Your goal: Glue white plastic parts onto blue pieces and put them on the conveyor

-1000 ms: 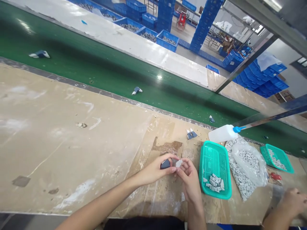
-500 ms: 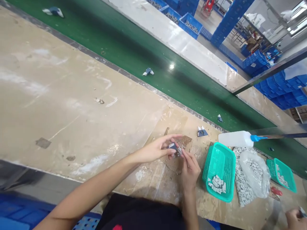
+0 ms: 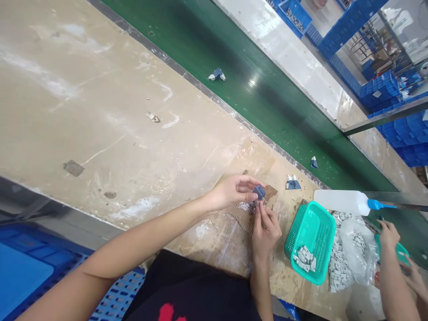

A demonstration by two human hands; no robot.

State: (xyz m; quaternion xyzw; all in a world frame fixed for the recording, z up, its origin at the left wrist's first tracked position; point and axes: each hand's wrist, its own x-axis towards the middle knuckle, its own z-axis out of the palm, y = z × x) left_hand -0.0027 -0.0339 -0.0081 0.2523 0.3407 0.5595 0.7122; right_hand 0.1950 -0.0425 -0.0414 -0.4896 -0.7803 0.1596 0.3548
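Pinched between the thumb and fingers of my left hand (image 3: 236,195) is a small dark blue block-like piece (image 3: 259,191). My right hand (image 3: 266,229) is closed just below it, its fingertips pressed together at the underside of the piece. What those fingertips hold is too small to make out. Under both hands lies a worn brown cardboard patch (image 3: 269,196). Right of them on the table is a similar blue piece with two white parts (image 3: 293,182). The green basket (image 3: 313,240) beside my right hand has small white-grey pieces (image 3: 305,258) in it.
A white squeeze bottle (image 3: 341,201) with a blue nozzle lies behind the basket. Bags of small pieces (image 3: 341,267) are beside it. A co-worker's hands (image 3: 389,234) are at the far right. Blue-and-white pieces (image 3: 218,74) sit on the green belt (image 3: 267,98) along the table edge.
The blue piece has turned in my left hand, and its light face no longer shows. My view has shifted right. The co-worker's hands have come over the second green basket.
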